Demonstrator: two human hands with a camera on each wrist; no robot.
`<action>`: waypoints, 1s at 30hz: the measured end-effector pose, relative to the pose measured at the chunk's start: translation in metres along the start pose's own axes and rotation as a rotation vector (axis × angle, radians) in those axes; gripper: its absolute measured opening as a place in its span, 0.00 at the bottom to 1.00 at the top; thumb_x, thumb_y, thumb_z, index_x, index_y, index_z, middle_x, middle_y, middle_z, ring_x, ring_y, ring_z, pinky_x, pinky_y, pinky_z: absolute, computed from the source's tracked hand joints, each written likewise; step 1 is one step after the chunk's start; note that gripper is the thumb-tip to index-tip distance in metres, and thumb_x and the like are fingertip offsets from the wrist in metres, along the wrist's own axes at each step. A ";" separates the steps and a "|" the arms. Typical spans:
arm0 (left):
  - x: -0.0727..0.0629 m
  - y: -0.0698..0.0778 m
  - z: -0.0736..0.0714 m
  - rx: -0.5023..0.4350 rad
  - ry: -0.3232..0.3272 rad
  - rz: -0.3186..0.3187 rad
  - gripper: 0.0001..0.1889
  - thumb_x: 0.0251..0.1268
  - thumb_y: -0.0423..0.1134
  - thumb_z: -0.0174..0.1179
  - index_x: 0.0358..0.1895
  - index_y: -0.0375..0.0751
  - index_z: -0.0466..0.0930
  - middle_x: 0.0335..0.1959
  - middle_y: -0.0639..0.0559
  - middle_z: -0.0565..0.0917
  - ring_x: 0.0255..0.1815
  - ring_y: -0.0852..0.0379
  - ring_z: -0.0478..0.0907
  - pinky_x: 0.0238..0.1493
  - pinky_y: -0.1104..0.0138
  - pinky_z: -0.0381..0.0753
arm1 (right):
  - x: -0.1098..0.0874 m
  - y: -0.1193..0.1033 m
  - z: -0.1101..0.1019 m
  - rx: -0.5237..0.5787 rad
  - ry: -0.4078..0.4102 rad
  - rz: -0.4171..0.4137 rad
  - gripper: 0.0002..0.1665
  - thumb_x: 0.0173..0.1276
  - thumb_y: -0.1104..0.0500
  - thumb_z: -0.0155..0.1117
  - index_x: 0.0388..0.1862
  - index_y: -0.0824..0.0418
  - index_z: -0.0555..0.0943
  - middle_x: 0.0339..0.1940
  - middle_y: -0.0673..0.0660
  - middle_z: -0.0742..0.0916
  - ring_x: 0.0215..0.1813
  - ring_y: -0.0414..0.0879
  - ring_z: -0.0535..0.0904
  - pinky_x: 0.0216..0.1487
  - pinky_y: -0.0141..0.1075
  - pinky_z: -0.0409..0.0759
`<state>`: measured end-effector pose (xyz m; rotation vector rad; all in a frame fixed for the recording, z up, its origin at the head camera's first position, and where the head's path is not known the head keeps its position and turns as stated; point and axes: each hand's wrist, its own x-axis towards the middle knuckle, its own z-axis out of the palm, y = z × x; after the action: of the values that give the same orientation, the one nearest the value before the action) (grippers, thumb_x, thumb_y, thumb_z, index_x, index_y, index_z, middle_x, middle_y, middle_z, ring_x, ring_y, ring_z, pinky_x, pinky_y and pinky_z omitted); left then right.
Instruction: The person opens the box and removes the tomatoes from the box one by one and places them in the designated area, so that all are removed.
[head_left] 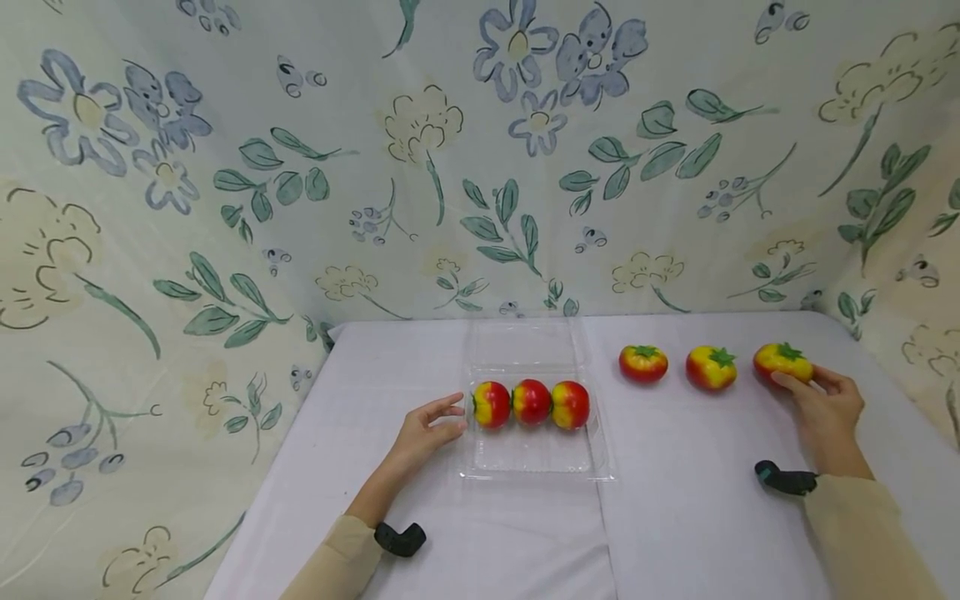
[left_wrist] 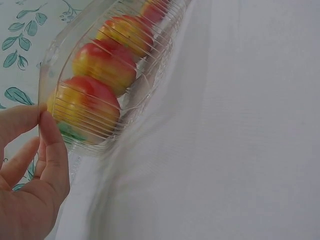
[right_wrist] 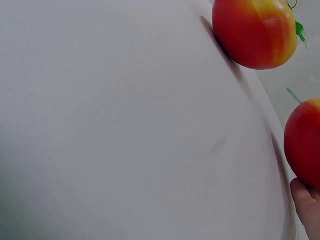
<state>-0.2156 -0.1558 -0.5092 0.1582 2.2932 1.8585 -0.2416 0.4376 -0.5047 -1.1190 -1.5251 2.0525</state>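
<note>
My left hand (head_left: pixel 422 435) is at the left side of a clear plastic container (head_left: pixel 532 457), and its thumb and a finger pinch the rim, as the left wrist view shows. Three red-and-yellow tomatoes (head_left: pixel 531 402) sit in a row inside, the left one (left_wrist: pixel 87 102) nearest those fingers. My right hand (head_left: pixel 828 410) grips the rightmost tomato (head_left: pixel 780 363) on the table, thumb in front and fingers at its right side. That tomato (right_wrist: pixel 305 142) is partly cut off in the right wrist view. Some right fingers are hidden.
Two more tomatoes with green leafy tops, one left (head_left: pixel 642 364) and one middle (head_left: pixel 711 368), stand between the container and my right hand. The container's raised lid (head_left: pixel 522 342) is at its back. A white cloth (head_left: pixel 675 500) covers the table, with a floral curtain (head_left: pixel 480 167) behind.
</note>
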 end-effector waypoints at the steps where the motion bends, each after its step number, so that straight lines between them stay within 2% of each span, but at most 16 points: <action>1: 0.000 0.000 0.000 0.003 0.000 -0.002 0.27 0.66 0.38 0.67 0.68 0.42 0.75 0.52 0.44 0.83 0.52 0.46 0.79 0.53 0.64 0.82 | 0.000 0.000 0.000 0.017 -0.001 0.001 0.44 0.42 0.62 0.87 0.52 0.38 0.71 0.65 0.38 0.68 0.75 0.36 0.55 0.69 0.29 0.61; 6: 0.001 0.001 0.000 0.016 0.005 0.000 0.26 0.67 0.34 0.65 0.68 0.37 0.73 0.54 0.39 0.82 0.54 0.41 0.77 0.53 0.61 0.83 | 0.000 -0.002 0.002 0.082 -0.018 0.018 0.43 0.42 0.68 0.85 0.52 0.42 0.72 0.53 0.37 0.69 0.73 0.36 0.57 0.62 0.26 0.67; 9: 0.001 0.001 0.000 0.013 0.001 0.000 0.26 0.67 0.35 0.65 0.68 0.38 0.74 0.53 0.40 0.82 0.55 0.42 0.77 0.53 0.61 0.82 | 0.000 -0.002 0.003 0.110 -0.028 0.028 0.44 0.42 0.69 0.85 0.52 0.42 0.71 0.52 0.37 0.69 0.72 0.36 0.57 0.58 0.24 0.70; 16: -0.001 0.001 0.000 0.007 0.005 0.003 0.26 0.65 0.39 0.68 0.67 0.43 0.77 0.51 0.46 0.83 0.55 0.46 0.78 0.53 0.63 0.82 | 0.005 0.000 0.005 0.126 -0.031 0.021 0.44 0.41 0.72 0.84 0.52 0.43 0.72 0.54 0.37 0.70 0.73 0.37 0.57 0.55 0.24 0.71; 20: -0.002 0.001 0.001 0.000 0.003 0.006 0.26 0.66 0.39 0.67 0.67 0.44 0.77 0.52 0.46 0.83 0.54 0.47 0.78 0.53 0.64 0.82 | 0.007 0.001 0.006 0.119 -0.027 0.024 0.46 0.40 0.71 0.85 0.53 0.42 0.71 0.57 0.37 0.69 0.73 0.37 0.57 0.55 0.26 0.72; 27: -0.002 0.002 0.001 -0.016 0.003 0.009 0.27 0.67 0.38 0.66 0.69 0.40 0.73 0.54 0.41 0.82 0.52 0.45 0.79 0.52 0.63 0.82 | 0.010 -0.001 0.006 0.129 -0.042 0.043 0.45 0.42 0.71 0.84 0.53 0.42 0.70 0.71 0.41 0.64 0.72 0.37 0.57 0.60 0.29 0.67; 30: -0.001 0.001 0.000 -0.014 0.001 0.004 0.27 0.66 0.38 0.67 0.68 0.41 0.74 0.53 0.43 0.82 0.52 0.46 0.79 0.52 0.65 0.82 | 0.010 -0.002 0.006 0.156 -0.050 0.063 0.46 0.43 0.71 0.83 0.56 0.42 0.70 0.70 0.40 0.65 0.72 0.37 0.58 0.61 0.29 0.67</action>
<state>-0.2144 -0.1553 -0.5080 0.1599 2.2813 1.8770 -0.2525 0.4413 -0.5060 -1.0768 -1.3411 2.2147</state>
